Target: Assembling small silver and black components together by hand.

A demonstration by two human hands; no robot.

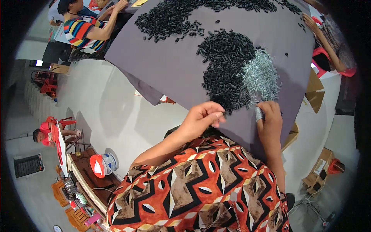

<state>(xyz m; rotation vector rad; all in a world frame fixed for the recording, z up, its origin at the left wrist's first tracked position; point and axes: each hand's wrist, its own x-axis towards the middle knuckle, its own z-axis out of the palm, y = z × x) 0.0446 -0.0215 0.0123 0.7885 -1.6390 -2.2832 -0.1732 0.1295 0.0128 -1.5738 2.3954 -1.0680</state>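
Observation:
A heap of small black cylindrical pieces lies on a grey cloth-covered table. Against its right side sits a pile of small shiny silver metal pieces, possibly screws or pins. My left hand is just below the black heap, thumb and forefinger pinched together; what they hold, if anything, is too small to make out. At the lower edge of the silver pile, my right hand has its fingers curled down. Its thumb has a silvery grey covering, and its fingertips are partly hidden.
More black pieces spread across the table's far side. One person in a striped shirt works at the far left; another person's arm reaches in at the right. Cardboard boxes stand beside the table. A white bucket is on the floor.

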